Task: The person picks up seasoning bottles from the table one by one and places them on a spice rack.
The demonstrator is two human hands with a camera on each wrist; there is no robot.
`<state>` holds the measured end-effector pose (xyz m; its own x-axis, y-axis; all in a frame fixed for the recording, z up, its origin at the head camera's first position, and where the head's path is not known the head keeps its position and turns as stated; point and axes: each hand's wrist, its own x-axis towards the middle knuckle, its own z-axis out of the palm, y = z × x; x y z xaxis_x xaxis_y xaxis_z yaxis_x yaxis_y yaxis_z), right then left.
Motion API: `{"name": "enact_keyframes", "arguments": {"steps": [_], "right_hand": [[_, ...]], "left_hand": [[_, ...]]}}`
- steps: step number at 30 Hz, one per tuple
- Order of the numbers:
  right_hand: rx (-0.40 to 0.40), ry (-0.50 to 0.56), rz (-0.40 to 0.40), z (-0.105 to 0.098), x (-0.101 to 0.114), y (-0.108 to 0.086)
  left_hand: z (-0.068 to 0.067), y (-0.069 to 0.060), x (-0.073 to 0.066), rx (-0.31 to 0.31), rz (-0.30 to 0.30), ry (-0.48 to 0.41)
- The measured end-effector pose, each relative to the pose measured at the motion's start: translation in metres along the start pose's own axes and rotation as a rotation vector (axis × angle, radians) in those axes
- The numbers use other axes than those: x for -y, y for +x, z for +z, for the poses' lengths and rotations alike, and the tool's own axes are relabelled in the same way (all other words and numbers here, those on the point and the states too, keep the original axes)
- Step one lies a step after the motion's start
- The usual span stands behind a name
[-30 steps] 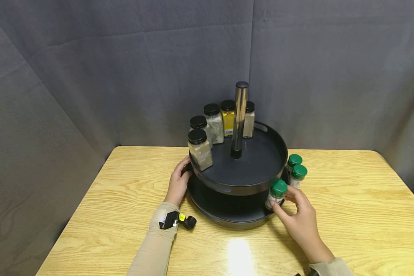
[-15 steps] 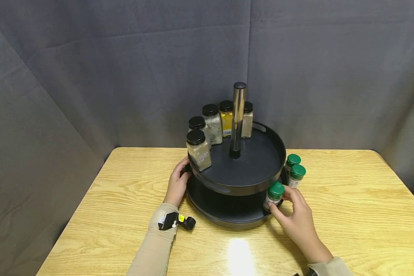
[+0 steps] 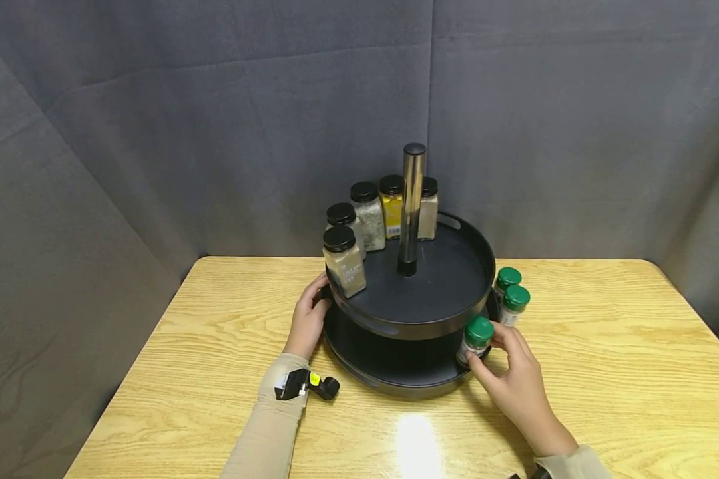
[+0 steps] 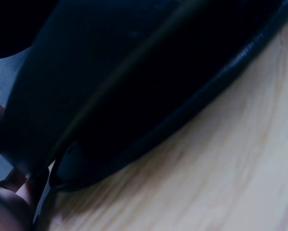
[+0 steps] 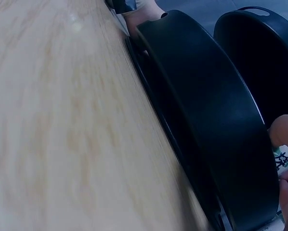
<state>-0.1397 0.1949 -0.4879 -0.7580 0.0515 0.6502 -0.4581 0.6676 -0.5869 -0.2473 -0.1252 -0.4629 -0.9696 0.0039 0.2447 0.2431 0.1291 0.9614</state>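
Note:
My right hand [image 3: 518, 379] pinches a small spice jar [image 3: 475, 342] with a green cap between thumb and fingers. The jar is just inside the right front rim of the lower tier of a black two-tier turntable rack [image 3: 395, 387]; whether its base touches the tier is hidden. My left hand [image 3: 308, 319] grips the rack's left side, and the left wrist view shows its fingertips [image 4: 14, 180] around the dark tray wall. Part of the jar's label [image 5: 281, 159] shows behind my right fingers in the right wrist view.
On the upper tray [image 3: 422, 329] stand several square black-capped spice jars, such as the front one [image 3: 345, 269], along its left and back. A metal post [image 3: 412, 206] rises from the middle. Two more green-capped jars [image 3: 508, 279] [image 3: 515, 303] stand at the right, beyond my right hand.
The green-capped jar has come slightly down and left in my right hand, most of it over the first half second. My left hand has stayed on the rack; the view has shifted a little.

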Motion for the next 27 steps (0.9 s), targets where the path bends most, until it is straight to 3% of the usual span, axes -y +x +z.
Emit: {"name": "enact_keyframes", "arguments": {"steps": [19, 23, 27], "right_hand": [[-0.020, 0.055, -0.040, 0.0016, -0.0023, -0.0007], [-0.023, 0.171, -0.047, 0.0018, -0.0052, -0.0018], [-0.037, 0.375, -0.023, 0.0003, -0.0088, -0.0036]], "left_hand": [[-0.0014, -0.0004, -0.0004, -0.002, -0.012, 0.008], [-0.0013, -0.0005, -0.0005, 0.001, -0.010, 0.007], [-0.0006, 0.0001, -0.0004, 0.004, -0.001, 0.003]]}}
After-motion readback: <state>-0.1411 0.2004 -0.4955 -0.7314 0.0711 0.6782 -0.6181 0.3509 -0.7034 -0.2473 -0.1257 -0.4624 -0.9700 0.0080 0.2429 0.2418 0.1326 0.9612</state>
